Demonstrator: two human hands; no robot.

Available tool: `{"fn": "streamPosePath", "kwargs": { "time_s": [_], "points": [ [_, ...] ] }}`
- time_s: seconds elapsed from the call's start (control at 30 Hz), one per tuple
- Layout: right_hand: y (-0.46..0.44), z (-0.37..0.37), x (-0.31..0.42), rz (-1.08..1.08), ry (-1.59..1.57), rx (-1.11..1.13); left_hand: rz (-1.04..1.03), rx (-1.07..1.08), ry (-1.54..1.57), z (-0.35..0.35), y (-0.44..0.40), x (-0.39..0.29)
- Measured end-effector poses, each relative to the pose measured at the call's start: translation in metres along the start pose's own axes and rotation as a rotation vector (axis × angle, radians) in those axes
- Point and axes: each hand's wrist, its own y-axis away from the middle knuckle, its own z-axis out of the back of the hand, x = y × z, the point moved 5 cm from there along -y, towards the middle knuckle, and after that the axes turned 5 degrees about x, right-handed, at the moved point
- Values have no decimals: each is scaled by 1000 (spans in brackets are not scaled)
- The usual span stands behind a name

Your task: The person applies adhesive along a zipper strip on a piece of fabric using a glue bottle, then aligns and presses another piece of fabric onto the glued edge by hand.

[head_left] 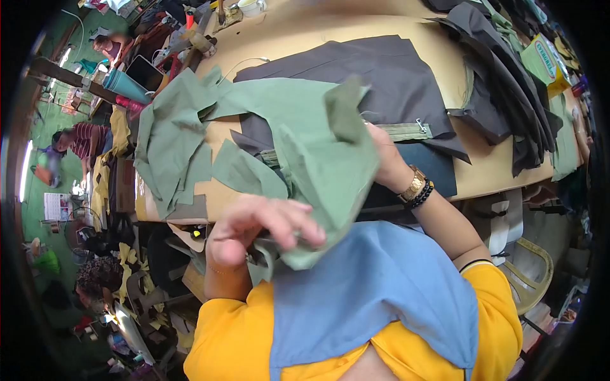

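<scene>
A large light green fabric piece [318, 152] spreads across the front of the table and hangs over its edge. My right hand [386, 155], with a gold watch and dark beads at the wrist, is closed on this fabric's right side; its fingertips are partly hidden. Slightly blurred, my left hand [267, 227] is open, fingers apart, in front of the fabric's lower left part. Under the green fabric lies dark grey cloth [381, 73]. A green zipper strip [400, 132] with a metal pull rests on the dark cloth, beside my right hand.
More green pieces [175, 143] lie on the table's left. Dark cloth [502, 89] is heaped at the right, near a yellow and green box [545, 63]. A white cup [251, 7] stands at the back. Other people [92, 140] are at the left.
</scene>
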Motion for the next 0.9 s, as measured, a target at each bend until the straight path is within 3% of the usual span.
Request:
{"fn": "streamPosePath", "kwargs": {
  "time_s": [0.07, 0.13, 0.23, 0.27, 0.33, 0.43, 0.5, 0.57, 0.67, 0.7, 0.77, 0.83, 0.87, 0.9],
  "points": [
    [6, 5, 10, -10, 46, 31, 156, -77, -153, 19, -3, 2],
    [15, 7, 14, 77, 265, 42, 362, -349, -578, 70, 8, 28],
    [42, 12, 2, -124, 91, -80, 419, -355, -1475, 86, 9, 44],
    [50, 16, 1, -163, 2, -144, 347, -282, -1522, 87, 5, 50],
    [58, 28, 5, -44, 241, -151, 195, -141, -1605, 86, -2, 59],
    [72, 50, 7, -120, 386, -99, 301, -50, -1565, 99, -7, 58],
    [73, 58, 21, -5, 497, -181, 337, -54, -1478, 111, -11, 46],
    [73, 65, 26, 42, 601, -235, 261, -240, -1276, 136, 2, 21],
    [74, 70, 22, 28, 744, -224, -89, -676, -1009, 182, 56, -51],
    [74, 70, 19, 44, 791, -204, -213, -908, -878, 219, 99, -82],
    [70, 68, 13, 84, 874, -150, -252, -1478, -620, 197, 130, -138],
    [63, 72, 6, 101, 894, -143, -562, -1550, -1125, 159, 159, -185],
    [58, 72, 4, 110, 901, -139, -665, -1577, -1189, 140, 166, -195],
    [52, 72, 7, 137, 965, -144, -559, -1483, -1394, 127, 170, -201]
  ]
}}
